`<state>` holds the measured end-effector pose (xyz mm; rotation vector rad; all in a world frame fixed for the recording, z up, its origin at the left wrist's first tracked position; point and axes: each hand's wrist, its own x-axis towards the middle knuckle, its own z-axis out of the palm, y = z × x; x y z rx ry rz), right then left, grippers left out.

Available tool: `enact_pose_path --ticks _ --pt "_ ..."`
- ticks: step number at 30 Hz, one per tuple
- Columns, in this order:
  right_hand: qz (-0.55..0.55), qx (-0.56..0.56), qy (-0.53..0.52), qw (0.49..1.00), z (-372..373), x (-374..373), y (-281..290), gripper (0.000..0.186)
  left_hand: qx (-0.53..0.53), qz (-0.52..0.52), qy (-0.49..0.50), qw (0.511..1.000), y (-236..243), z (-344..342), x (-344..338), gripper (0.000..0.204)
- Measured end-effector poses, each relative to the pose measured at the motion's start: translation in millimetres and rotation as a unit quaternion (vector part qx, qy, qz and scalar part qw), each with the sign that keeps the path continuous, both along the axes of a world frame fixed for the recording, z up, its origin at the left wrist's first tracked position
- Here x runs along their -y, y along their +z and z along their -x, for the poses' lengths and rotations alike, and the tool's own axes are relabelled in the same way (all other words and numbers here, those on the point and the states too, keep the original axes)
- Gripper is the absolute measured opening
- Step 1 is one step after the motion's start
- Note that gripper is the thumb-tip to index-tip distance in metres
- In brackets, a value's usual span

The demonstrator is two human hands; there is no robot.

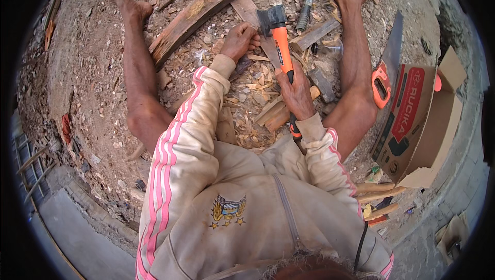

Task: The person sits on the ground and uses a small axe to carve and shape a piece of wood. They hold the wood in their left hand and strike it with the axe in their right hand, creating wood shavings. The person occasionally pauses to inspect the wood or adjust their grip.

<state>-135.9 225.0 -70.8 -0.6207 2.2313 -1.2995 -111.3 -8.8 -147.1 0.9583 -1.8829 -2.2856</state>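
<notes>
My right hand (297, 92) is wrapped round the handle of an orange and black hatchet (281, 48). The hatchet's dark head points away from me, over a narrow wooden plank (244, 8) lying between my legs. Just left of the hatchet head, my left hand (240, 42) is closed with curled fingers beside the plank's edge. What those fingers hold, if anything, is hidden. Pale wood chips (258, 81) lie scattered below both hands.
A thick wooden beam (198, 12) lies left of the plank. Beyond the hatchet are a metal rod-like tool (308, 3) and a wood offcut (315, 35). On the right, a handsaw (388, 69) leans by an open cardboard box (420, 120). Rubble covers the ground.
</notes>
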Motion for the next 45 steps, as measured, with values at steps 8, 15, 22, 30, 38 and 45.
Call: enact_pose_path --ticks 8,15,22,30,38,45 --pt "-0.006 -0.023 -0.02 1.0 -2 6 9 0.034 -0.021 0.018 0.011 1.0 1 1 -7 0.02" --pt "0.015 -0.049 -0.011 0.999 -1 9 1 0.027 -0.037 0.063 -0.007 0.997 0 6 -6 0.02" --pt "0.015 -0.028 -0.024 0.999 5 15 6 0.029 -0.023 0.029 -0.017 0.999 0 3 -4 0.023" --pt "0.008 -0.022 -0.031 0.999 6 13 17 0.034 -0.024 0.039 -0.02 0.999 -4 0 -4 0.025" --pt "0.002 -0.037 -0.014 0.999 12 14 13 0.029 -0.02 0.047 -0.034 0.998 -2 4 -4 0.026" --pt "0.003 -0.018 -0.019 1.0 10 13 -7 0.029 -0.003 0.042 -0.025 0.999 4 4 -3 0.026"
